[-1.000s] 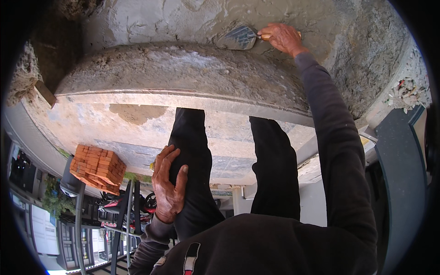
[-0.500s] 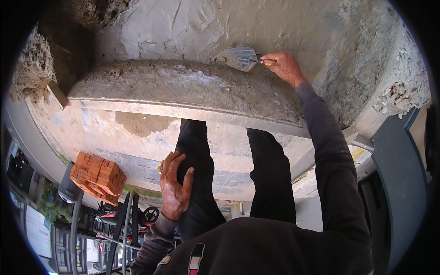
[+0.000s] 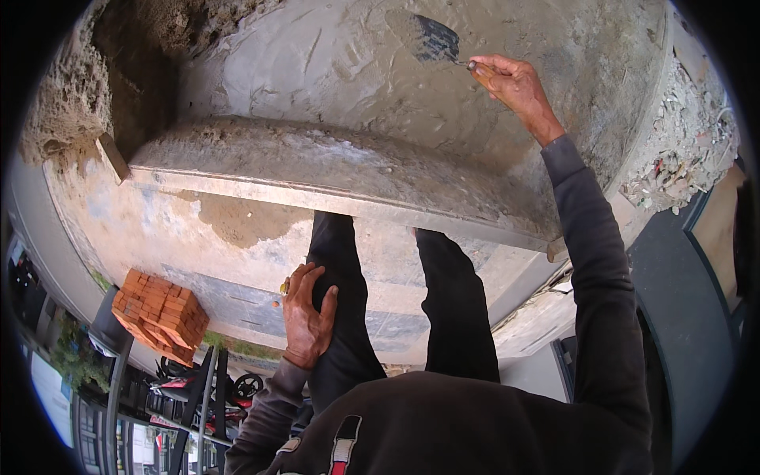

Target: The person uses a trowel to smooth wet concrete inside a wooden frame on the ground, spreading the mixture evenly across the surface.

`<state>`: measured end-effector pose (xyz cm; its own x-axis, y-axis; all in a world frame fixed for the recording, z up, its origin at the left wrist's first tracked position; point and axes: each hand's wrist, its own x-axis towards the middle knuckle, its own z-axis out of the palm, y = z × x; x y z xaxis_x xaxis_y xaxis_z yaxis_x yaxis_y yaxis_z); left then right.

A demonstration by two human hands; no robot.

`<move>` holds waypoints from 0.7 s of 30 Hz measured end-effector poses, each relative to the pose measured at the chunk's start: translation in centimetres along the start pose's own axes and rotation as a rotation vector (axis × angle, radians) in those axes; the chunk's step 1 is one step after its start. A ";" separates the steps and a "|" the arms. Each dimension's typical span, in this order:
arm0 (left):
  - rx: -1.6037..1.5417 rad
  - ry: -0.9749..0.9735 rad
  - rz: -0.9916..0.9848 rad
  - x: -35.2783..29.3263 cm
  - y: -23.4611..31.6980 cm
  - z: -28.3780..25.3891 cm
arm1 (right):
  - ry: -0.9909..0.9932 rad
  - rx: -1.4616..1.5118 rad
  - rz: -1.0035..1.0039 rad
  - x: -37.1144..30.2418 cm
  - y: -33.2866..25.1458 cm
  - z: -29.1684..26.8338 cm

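Note:
My right hand is raised at the upper right and grips the handle of a trowel. The trowel's dark blade lies against the wet grey plaster of the wall. Below it runs a plastered ledge with a straight pale front edge. My left hand rests flat on my left thigh, fingers spread, holding nothing. My legs in dark trousers stand below the ledge.
A stack of red bricks sits far below at the left. A rough unplastered hollow opens at the upper left. Rubble and broken plaster line the right side. Railings and a motorbike show below left.
My right hand has drawn the trowel up the wall, away from the ledge. The view has tilted so more wall shows. My left hand stays on my thigh.

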<state>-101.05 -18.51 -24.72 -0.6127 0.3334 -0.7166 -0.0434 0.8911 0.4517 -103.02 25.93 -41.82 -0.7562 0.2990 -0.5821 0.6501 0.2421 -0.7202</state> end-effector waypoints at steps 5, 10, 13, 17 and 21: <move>-0.050 -0.039 -0.040 -0.2 -0.3 -0.2 | 0.034 -0.361 0.149 -2.3 8.8 5.8; -0.049 -0.060 -0.062 0.0 0.1 -0.5 | 0.052 -0.358 0.159 -1.2 13.7 8.1; -0.043 -0.068 -0.058 0.0 0.0 -0.6 | 0.000 -0.363 0.146 -0.1 13.7 8.6; -0.045 -0.072 -0.067 0.3 0.4 -0.8 | -0.020 -0.405 0.107 1.7 13.4 10.1; -0.042 -0.074 -0.071 0.5 0.6 -0.9 | -0.017 -0.463 0.072 3.6 14.9 10.6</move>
<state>-102.04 -18.05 -24.30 -0.5473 0.2931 -0.7839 -0.1188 0.9000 0.4195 -96.87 20.84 -58.68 -0.7066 0.3158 -0.6332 0.6627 0.6091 -0.4358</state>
